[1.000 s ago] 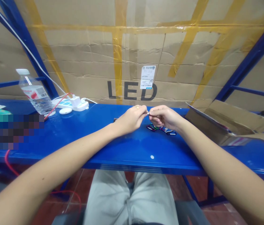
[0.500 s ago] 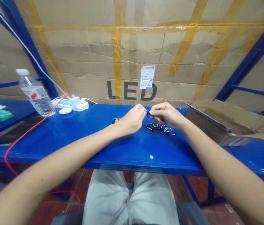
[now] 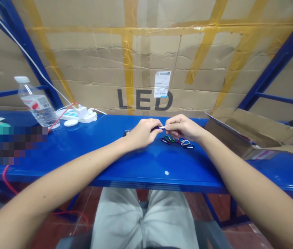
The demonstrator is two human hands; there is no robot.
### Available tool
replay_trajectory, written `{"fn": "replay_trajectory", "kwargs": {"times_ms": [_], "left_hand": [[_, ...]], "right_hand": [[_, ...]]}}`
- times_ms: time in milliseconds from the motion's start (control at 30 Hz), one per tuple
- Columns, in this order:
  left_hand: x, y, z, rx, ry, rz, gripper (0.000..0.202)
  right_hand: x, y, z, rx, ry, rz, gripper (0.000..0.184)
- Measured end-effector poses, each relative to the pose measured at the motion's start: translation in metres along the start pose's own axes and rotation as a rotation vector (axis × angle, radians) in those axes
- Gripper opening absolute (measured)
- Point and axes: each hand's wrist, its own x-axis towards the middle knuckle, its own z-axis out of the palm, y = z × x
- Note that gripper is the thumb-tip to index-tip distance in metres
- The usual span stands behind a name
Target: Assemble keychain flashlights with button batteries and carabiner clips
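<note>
My left hand (image 3: 143, 132) and my right hand (image 3: 180, 127) meet above the blue table (image 3: 125, 162), both pinched on a small carabiner clip (image 3: 160, 128) held between their fingertips. Only a dark and silvery bit of the clip shows between the fingers. Just below my right hand a chain of several coloured carabiner clips (image 3: 177, 141) lies on the table top. A small dark item (image 3: 126, 132) sits on the table behind my left hand.
A water bottle (image 3: 35, 103) stands at the back left beside a white power strip (image 3: 79, 114) with a red cable (image 3: 58, 119). An open cardboard box (image 3: 255, 135) lies at the right. A large taped carton marked LED (image 3: 146, 62) closes off the back.
Both hands have stayed together over the same spot, dropping slightly, with the fingers reworking the small clip between them. The clip chain on the table has not moved.
</note>
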Motion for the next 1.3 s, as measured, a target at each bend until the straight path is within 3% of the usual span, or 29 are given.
{"fn": "replay_trajectory", "kwargs": {"times_ms": [200, 433, 600, 833, 1000, 1133, 1300], "left_hand": [[-0.003, -0.006, 0.004, 0.059, 0.097, 0.134, 0.006], [-0.002, -0.007, 0.006, 0.247, 0.115, 0.296, 0.022], [-0.001, -0.004, 0.0, 0.394, 0.102, 0.326, 0.025], [-0.002, 0.0, 0.002, 0.19, 0.115, 0.229, 0.017], [-0.001, 0.001, 0.005, -0.054, 0.157, 0.041, 0.009], [0.0, 0.005, 0.003, -0.238, 0.119, -0.098, 0.01], [-0.001, 0.005, 0.004, -0.193, 0.076, -0.043, 0.006]], "right_hand": [[0.002, 0.004, 0.004, 0.236, -0.059, 0.035, 0.015], [0.004, 0.008, 0.007, 0.468, -0.106, 0.149, 0.018], [0.005, 0.005, 0.008, 0.559, -0.133, 0.203, 0.017], [0.003, 0.001, 0.003, 0.419, -0.065, 0.143, 0.016], [0.001, 0.001, 0.0, 0.326, -0.06, 0.123, 0.014], [0.0, 0.0, 0.0, 0.258, -0.064, 0.105, 0.014], [0.0, 0.002, 0.0, 0.268, -0.078, 0.09, 0.015]]}}
